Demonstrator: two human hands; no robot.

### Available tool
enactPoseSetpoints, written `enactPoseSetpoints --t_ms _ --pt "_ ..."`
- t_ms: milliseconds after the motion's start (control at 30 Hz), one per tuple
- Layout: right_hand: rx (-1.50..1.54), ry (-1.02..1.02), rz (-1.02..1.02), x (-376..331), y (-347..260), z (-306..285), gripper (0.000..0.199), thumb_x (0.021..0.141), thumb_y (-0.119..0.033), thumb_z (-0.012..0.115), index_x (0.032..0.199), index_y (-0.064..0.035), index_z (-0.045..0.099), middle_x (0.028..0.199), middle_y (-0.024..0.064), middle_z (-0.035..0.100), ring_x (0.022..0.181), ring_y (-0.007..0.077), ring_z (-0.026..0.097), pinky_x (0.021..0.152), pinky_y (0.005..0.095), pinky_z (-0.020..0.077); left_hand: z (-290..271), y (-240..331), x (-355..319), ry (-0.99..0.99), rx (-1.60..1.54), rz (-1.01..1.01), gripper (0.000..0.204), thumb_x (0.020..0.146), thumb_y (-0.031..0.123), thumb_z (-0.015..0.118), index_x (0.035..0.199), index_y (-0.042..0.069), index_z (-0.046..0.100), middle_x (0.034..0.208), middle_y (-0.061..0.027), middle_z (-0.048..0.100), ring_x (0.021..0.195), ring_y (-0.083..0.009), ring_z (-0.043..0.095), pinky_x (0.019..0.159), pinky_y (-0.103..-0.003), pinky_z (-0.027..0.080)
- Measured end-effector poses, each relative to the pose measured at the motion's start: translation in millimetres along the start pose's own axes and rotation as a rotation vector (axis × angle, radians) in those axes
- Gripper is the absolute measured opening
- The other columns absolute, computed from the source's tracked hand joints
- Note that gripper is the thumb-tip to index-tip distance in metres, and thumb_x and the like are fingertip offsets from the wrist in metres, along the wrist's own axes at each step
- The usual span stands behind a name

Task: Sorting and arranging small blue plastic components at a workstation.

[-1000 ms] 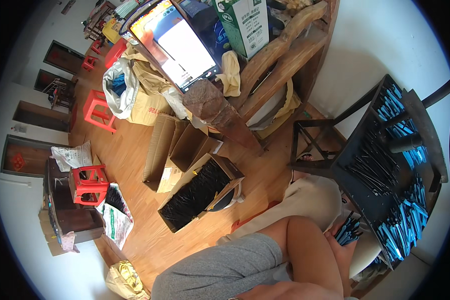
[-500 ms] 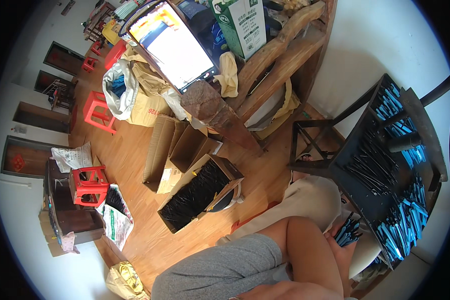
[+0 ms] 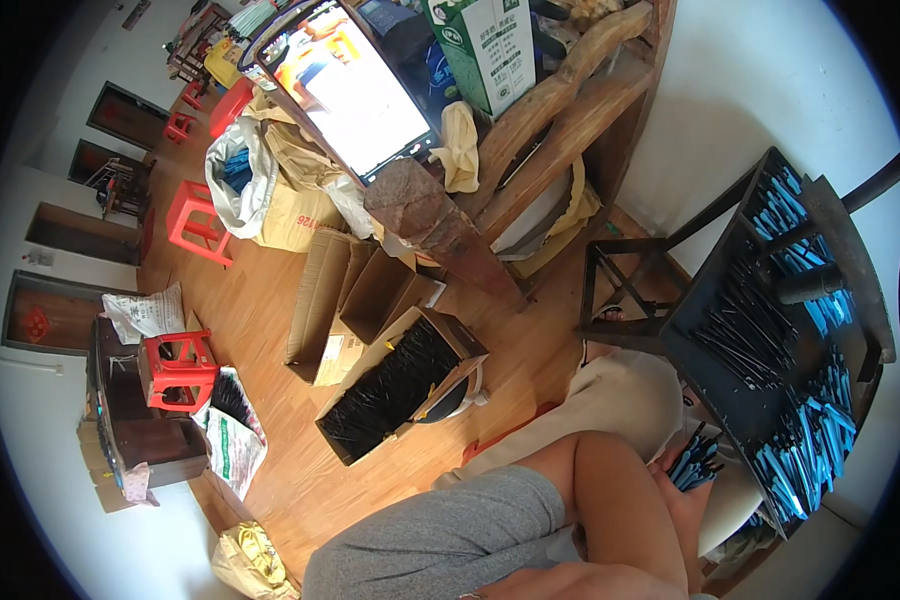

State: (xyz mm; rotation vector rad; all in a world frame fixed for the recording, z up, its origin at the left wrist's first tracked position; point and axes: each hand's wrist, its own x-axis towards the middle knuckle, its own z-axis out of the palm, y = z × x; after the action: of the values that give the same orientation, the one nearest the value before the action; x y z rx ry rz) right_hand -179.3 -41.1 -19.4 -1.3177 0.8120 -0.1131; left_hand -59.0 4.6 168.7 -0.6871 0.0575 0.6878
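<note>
At the lower right, my right hand [image 3: 685, 505] is closed around a bundle of slim blue-and-black pen-like sticks [image 3: 694, 462], dark ends up. My left arm, in a grey sleeve [image 3: 440, 530], bends at a bare elbow near my beige trouser leg [image 3: 620, 395]. Its forearm runs back to the lower edge, in front of part of the right hand. A patch of skin shows at the bottom, but the left fingers cannot be made out. Right of the bundle, a dark tray [image 3: 685, 335] carries loose black sticks [image 3: 745, 345] and blue-and-black ones [image 3: 805, 455].
A carton of black sticks [image 3: 395, 385] stands on the wooden floor beside empty cartons [image 3: 320, 300]. Ahead, a lit phone [image 3: 355, 95] leans near a thick wooden post [image 3: 420, 215] and a green-and-white box [image 3: 485, 55]. Red stools [image 3: 192, 222] and sacks [image 3: 240, 180] stand to the left.
The picture on the phone screen has altered. The view has shifted very slightly; my right hand and its bundle stay almost where they were.
</note>
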Motion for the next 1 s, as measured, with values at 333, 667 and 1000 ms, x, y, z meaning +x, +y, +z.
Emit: enactPoseSetpoints --t_ms 333,667,1000 --pt "0.036 -0.015 0.010 1.1 3.8 0.0 0.018 0.072 0.008 0.062 0.077 -0.0041 0.050 0.067 0.0018 0.053 0.054 0.0088 0.052 0.052 0.0220 0.0423 2.4 3.8 -0.1 0.008 -0.007 -0.015 0.029 0.093 0.009 0.044 0.082 0.016 0.069 0.091 0.0102 0.068 0.087 -0.0069 0.060 0.087 -0.016 0.046" --pt "0.051 -0.008 -0.014 2.4 5.7 -0.4 0.018 0.072 0.010 0.062 0.077 -0.0032 0.050 0.062 0.0028 0.054 0.052 0.0094 0.053 0.051 0.0220 0.0427 5.1 4.4 -1.8 0.011 -0.010 -0.030 0.029 0.093 0.009 0.044 0.081 0.016 0.069 0.091 0.0103 0.068 0.087 -0.0069 0.060 0.087 -0.016 0.046" --pt "0.046 -0.012 -0.014 1.3 1.5 -0.6 0.018 0.072 0.007 0.065 0.077 -0.0035 0.051 0.063 0.0028 0.055 0.053 0.0089 0.053 0.052 0.0213 0.0426 6.7 3.4 -2.1 0.009 -0.010 -0.046 0.029 0.093 0.009 0.044 0.080 0.016 0.068 0.090 0.0104 0.067 0.087 -0.0069 0.059 0.087 -0.016 0.046"
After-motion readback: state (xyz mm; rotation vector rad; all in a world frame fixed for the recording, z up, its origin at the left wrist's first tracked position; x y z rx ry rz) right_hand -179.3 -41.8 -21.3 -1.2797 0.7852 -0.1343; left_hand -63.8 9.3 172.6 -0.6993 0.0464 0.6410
